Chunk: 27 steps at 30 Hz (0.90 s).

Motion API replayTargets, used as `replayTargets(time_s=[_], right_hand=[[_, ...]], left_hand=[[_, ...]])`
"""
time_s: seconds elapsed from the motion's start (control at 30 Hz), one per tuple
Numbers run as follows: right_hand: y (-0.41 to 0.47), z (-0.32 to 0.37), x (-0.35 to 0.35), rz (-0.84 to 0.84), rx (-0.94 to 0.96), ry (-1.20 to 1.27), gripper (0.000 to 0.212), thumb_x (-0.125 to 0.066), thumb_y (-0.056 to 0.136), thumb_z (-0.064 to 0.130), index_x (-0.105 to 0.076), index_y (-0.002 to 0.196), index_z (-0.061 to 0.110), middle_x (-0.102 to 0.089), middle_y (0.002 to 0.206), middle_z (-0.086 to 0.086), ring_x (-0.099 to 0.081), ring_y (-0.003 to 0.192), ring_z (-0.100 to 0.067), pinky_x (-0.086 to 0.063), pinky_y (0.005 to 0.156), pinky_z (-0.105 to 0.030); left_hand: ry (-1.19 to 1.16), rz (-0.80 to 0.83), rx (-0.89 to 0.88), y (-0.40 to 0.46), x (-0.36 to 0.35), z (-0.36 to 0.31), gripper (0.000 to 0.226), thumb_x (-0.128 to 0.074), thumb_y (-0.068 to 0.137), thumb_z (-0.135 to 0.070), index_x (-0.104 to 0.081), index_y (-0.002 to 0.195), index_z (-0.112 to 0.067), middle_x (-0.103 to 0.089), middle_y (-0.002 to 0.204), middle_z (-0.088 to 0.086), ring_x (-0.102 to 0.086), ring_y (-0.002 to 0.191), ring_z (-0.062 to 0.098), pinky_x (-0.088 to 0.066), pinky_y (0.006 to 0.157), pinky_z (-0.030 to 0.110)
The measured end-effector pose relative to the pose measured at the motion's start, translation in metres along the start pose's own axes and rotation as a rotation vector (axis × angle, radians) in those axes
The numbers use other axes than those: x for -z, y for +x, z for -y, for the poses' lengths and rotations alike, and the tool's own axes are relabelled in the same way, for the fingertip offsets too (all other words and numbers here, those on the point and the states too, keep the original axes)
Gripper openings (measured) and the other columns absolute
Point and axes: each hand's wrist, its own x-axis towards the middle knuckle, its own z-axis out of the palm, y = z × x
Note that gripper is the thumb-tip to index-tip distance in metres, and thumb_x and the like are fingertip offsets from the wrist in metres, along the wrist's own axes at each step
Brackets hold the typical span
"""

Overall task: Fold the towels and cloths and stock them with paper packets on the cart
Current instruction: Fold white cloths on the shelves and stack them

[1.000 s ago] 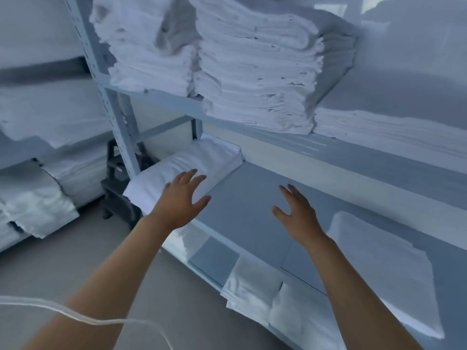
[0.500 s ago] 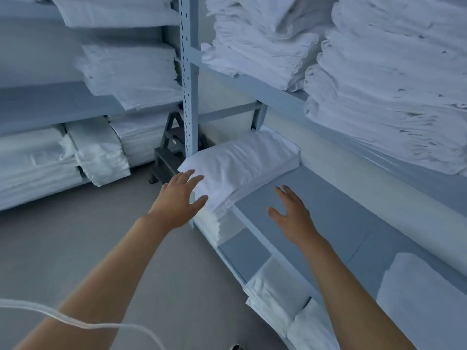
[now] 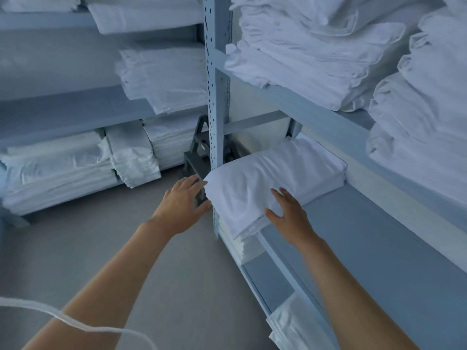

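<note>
Both hands have closed in since half a second ago: the right hand [image 3: 286, 213] now lies with fingers spread and straight on the near corner of the folded white sheet stack [image 3: 275, 183], and the left hand [image 3: 183, 200], fingers relaxed and apart, hovers just beside its left edge. The stack sits on the grey lower shelf [image 3: 358, 238] beside the perforated upright [image 3: 217, 97]. Bare shelf extends to the right; grey floor [image 3: 101, 248] lies below
</note>
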Motion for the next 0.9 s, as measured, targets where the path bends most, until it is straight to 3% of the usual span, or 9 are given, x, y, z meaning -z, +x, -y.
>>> replayTargets(time_s=[0.43, 0.9], right_hand=[[0.107, 0.01, -0.012, 0.017, -0.026, -0.036, 0.068, -0.053, 0.103, 0.052, -0.025, 0.163, 0.035, -0.015, 0.172, 0.006, -0.019, 0.157, -0.018, -0.029, 0.123, -0.051], [0.12, 0.037, -0.095, -0.131, -0.43, -0.005, 0.068, -0.058, 0.102, 0.044, -0.029, 0.162, 0.03, -0.018, 0.172, 0.0, -0.02, 0.156, -0.023, -0.026, 0.124, -0.048]], left_hand=[[-0.022, -0.004, -0.032, 0.112, 0.011, 0.045, 0.066, -0.047, 0.1, -0.059, -0.031, 0.159, -0.035, -0.022, 0.17, -0.004, -0.017, 0.156, 0.021, -0.022, 0.126, 0.051], [0.066, 0.307, -0.464, 0.222, -0.034, 0.114, 0.066, -0.043, 0.103, -0.058, -0.026, 0.161, -0.033, -0.015, 0.172, -0.003, -0.015, 0.158, 0.023, -0.022, 0.125, 0.054]])
